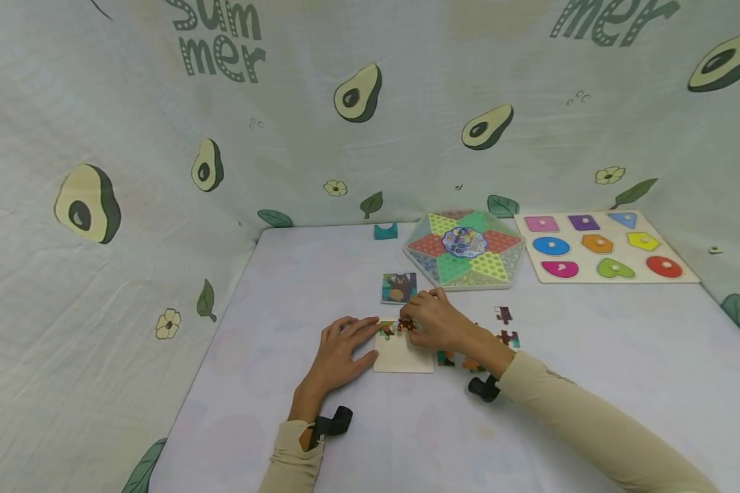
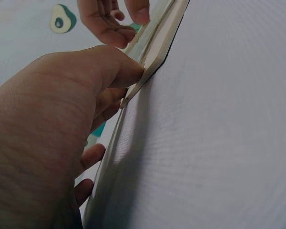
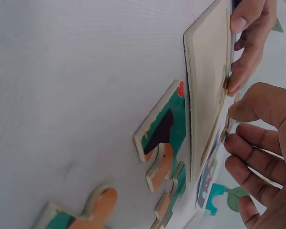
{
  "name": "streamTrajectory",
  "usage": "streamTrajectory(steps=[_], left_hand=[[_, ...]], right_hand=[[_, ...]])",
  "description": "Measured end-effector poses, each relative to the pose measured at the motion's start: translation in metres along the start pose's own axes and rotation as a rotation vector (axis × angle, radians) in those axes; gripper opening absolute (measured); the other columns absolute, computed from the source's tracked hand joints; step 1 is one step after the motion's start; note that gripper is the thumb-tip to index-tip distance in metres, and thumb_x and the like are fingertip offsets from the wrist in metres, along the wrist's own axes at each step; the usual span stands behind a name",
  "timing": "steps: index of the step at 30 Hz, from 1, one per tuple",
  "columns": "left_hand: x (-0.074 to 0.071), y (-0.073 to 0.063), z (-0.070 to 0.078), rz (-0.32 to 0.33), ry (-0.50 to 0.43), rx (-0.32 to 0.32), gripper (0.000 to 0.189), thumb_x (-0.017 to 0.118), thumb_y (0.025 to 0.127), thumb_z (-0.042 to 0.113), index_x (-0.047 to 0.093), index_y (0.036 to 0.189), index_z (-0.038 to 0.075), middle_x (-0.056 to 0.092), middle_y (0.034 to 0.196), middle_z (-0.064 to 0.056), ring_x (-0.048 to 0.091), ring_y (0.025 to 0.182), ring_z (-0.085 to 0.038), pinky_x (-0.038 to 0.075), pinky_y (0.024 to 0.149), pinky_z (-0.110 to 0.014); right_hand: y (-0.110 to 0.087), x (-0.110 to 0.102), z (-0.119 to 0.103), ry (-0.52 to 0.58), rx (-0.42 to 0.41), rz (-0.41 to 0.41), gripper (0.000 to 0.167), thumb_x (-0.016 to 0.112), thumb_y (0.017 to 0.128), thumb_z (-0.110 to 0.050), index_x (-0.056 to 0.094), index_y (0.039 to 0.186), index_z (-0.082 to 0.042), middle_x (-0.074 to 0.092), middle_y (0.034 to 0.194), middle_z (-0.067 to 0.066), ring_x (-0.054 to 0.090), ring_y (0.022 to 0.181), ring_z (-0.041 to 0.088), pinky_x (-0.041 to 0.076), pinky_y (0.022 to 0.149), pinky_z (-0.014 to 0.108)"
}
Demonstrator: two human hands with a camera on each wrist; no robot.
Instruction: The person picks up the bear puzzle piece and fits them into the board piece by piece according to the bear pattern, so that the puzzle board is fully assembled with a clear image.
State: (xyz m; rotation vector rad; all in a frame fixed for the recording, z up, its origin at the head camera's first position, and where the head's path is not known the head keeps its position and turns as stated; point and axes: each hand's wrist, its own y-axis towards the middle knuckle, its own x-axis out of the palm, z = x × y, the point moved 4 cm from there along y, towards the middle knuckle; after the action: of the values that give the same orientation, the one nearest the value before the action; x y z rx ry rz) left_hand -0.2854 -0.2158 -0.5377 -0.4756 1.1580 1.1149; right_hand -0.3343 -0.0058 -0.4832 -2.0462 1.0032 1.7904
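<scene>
A pale wooden puzzle tray point(image 1: 403, 361) lies on the table in front of the person. My left hand point(image 1: 338, 352) rests at its left side, fingers stretched out, the thumb point(image 2: 128, 71) pressing on the tray's edge. Over the tray's upper part, my right hand point(image 1: 438, 323) pinches a small brown and red puzzle piece point(image 1: 406, 324) between thumb and fingers. Another puzzle piece point(image 1: 386, 331) sits in the tray's upper left corner, close to the left fingertips. In the right wrist view, the pinched piece point(image 3: 226, 128) shows edge-on at the tray's far rim.
Loose puzzle pieces point(image 3: 164, 138) lie right of the tray, partly under the right forearm; another piece point(image 1: 503, 314) lies farther right. Behind are a bear picture card point(image 1: 399, 287), a teal notched block point(image 1: 385, 232), a hexagonal star-patterned board point(image 1: 499, 270) and a shape-puzzle board point(image 1: 582, 274).
</scene>
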Motion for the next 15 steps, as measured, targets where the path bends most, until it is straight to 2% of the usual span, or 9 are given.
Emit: streamTrajectory(steps=[15], left_hand=[[0.0003, -0.0007, -0.0022, 0.021, 0.027, 0.025, 0.051, 0.059, 0.099, 0.041, 0.053, 0.147, 0.025, 0.047, 0.151, 0.007, 0.039, 0.134, -0.028, 0.030, 0.101, -0.056]], right_hand=[[0.0064, 0.0107, -0.0008, -0.052, 0.006, -0.026, 0.021, 0.078, 0.084, -0.020, 0.074, 0.105, -0.017, 0.067, 0.101, -0.002, 0.058, 0.096, 0.021, 0.039, 0.091, 0.050]])
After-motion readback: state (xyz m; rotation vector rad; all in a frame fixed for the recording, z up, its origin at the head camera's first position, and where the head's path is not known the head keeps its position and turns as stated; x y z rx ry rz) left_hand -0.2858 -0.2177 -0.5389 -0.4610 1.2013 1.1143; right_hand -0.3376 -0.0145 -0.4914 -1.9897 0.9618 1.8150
